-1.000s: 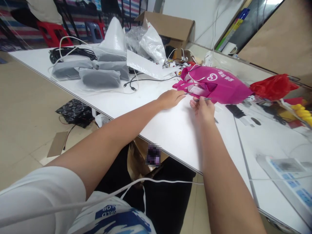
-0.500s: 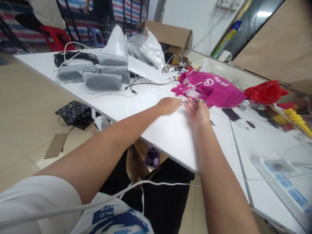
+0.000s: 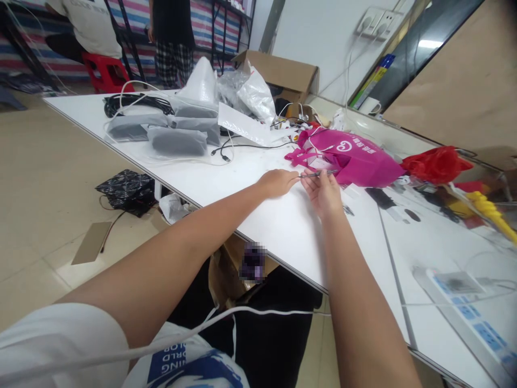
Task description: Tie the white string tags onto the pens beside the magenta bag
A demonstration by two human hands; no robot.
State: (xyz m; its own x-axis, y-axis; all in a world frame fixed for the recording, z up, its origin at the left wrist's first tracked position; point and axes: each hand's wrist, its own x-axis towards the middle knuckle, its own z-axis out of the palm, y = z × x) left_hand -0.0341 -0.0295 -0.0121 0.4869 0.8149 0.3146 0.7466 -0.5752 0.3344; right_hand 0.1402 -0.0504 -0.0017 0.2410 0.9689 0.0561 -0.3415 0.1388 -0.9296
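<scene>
My right hand (image 3: 323, 193) holds a thin dark pen-like tool (image 3: 317, 174) between thumb and fingers, palm turned partly up. The tool points left, and its tip meets the fingertips of my left hand (image 3: 278, 183). Those left fingers are pinched together; whatever small thing they grip is too small to make out. Both hands are over the white table (image 3: 278, 226), just in front of a magenta bag (image 3: 367, 159). A small metallic item (image 3: 348, 210) lies on the table right beside my right wrist.
Grey wrapped packages (image 3: 177, 141) and a coiled black cable (image 3: 137, 103) lie at the left. A red plastic bag (image 3: 438, 164) is at the right, a power strip (image 3: 472, 318) nearer. A white cable (image 3: 274, 311) crosses before me. Two people are at the back left.
The view has shifted slightly, so the table items sit a little lower in it. My hands remain together at the tool, which now shows more clearly.
</scene>
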